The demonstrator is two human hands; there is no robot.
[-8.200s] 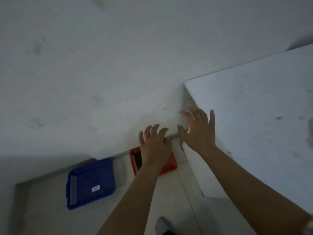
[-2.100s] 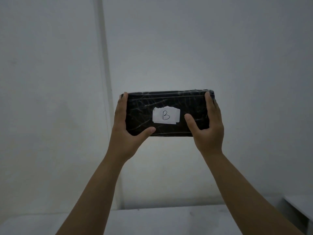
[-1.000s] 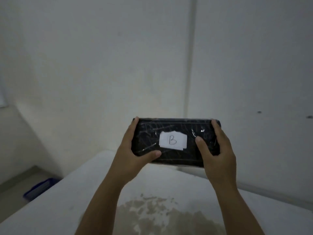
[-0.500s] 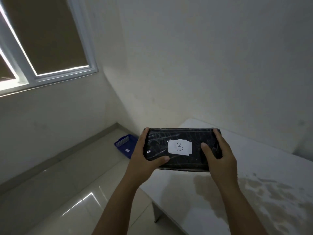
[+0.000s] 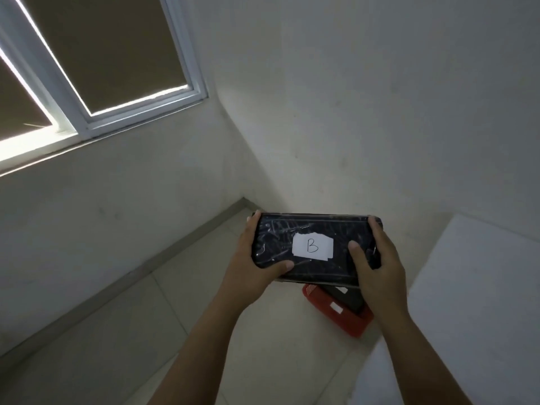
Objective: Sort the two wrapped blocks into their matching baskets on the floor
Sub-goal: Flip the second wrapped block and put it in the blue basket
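- Left hand (image 5: 253, 260) clasps the left end of the block (image 5: 314, 249), thumb over its front face, fingers wrapped round behind
- Right hand (image 5: 377, 267) clasps the right end of the block the same way, thumb on the front beside the label (image 5: 312, 247)
- The block is black, film-wrapped and held level in the air between the hands; its white label reads "B"
- Just below the block, partly hidden by it and the right hand, a red basket (image 5: 340, 312) sits on the floor (image 5: 117, 331), with a dark object inside that looks like the other block; this cannot be told for sure
- Right of the block, the white worktop (image 5: 467, 302) edge runs beside the red basket
- No second basket is visible; it may lie behind the block or outside the view
- Above and left of the block, a window (image 5: 96, 62) is set in the wall
- Judgement: about half done if that dark object is the first block; the "B" block has yet to be lowered into its matching basket, which is probably not the red one
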